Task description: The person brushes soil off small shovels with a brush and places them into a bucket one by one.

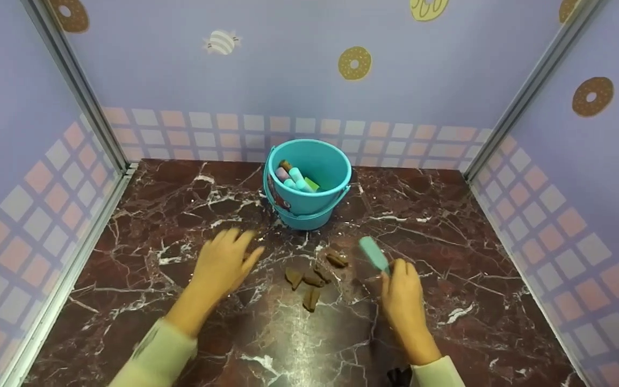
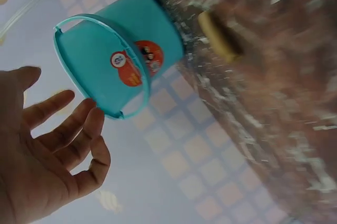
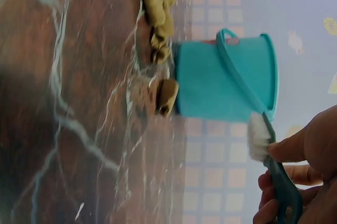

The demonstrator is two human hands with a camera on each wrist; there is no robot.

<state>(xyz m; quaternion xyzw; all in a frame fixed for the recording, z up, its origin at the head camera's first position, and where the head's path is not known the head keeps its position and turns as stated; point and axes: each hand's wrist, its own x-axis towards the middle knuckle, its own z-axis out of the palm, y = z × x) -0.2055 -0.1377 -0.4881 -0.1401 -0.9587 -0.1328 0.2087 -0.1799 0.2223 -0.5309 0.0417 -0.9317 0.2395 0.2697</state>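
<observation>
My left hand (image 1: 224, 262) hovers over the marble-patterned table with its fingers loosely spread, nothing in its grasp. In the left wrist view its fingers lie in front of the turquoise bucket (image 2: 92, 63). My right hand (image 1: 403, 295) grips a small teal brush (image 1: 374, 253) by its handle; the right wrist view shows white bristles (image 3: 259, 137) on its head. Between the hands lie several curled brown pieces (image 1: 312, 278), whose kind I cannot tell. Inside the bucket (image 1: 315, 207) are several cylinder-shaped sticks (image 1: 296, 176) in light blue, purple and brown, plus something green.
The bucket stands upright near the back wall (image 1: 309, 80), its handle hanging down in front. Patterned side walls (image 1: 591, 215) enclose the dark red marbled table (image 1: 180, 215) on left and right. A small black item (image 1: 398, 377) shows beside the right sleeve at the bottom edge.
</observation>
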